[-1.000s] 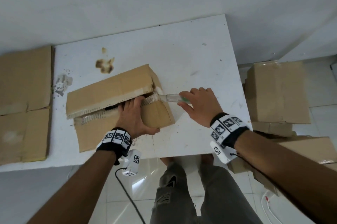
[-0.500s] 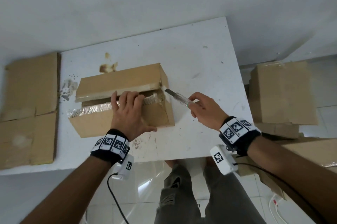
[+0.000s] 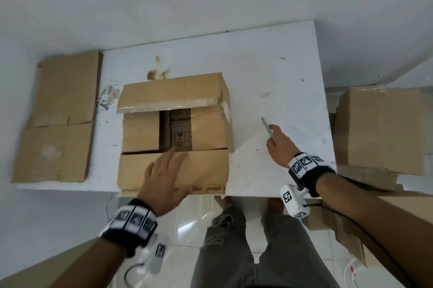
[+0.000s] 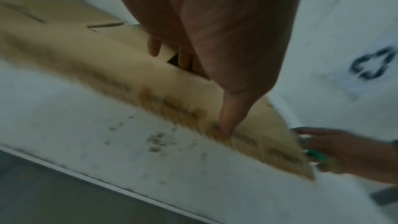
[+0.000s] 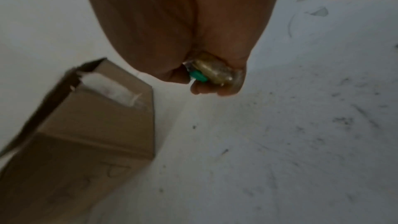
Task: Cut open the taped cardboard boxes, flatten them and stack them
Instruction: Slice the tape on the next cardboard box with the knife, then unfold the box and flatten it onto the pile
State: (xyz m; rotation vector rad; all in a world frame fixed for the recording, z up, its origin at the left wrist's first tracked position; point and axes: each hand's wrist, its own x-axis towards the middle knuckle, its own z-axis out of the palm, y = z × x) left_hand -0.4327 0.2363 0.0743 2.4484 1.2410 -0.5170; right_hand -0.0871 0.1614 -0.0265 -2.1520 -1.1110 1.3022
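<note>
A brown cardboard box (image 3: 138, 133) stands in the middle of the white table (image 3: 269, 72) with its top cut open. Its far flap (image 3: 171, 93) and near flap (image 3: 206, 170) are folded outward, and the two inner flaps leave a dark gap. My left hand (image 3: 164, 175) lies flat on the near flap (image 4: 107, 67) with straight fingers reaching to the hinge. My right hand (image 3: 278, 144) hovers right of the box and grips a box cutter (image 3: 267, 127), blade pointing up and away. The cutter's clear body and green slider (image 5: 206, 72) show inside the curled fingers, beside the box's corner (image 5: 96, 134).
A pile of flattened cardboard (image 3: 58, 119) lies at the table's left end. Several unopened boxes (image 3: 379, 128) are stacked on the floor to the right. The wall runs behind the table. My legs stand at the front edge.
The top seam is cut through and both outer flaps have swung open. My left hand moved from the seam onto the near flap. My right hand drew the cutter away to the right.
</note>
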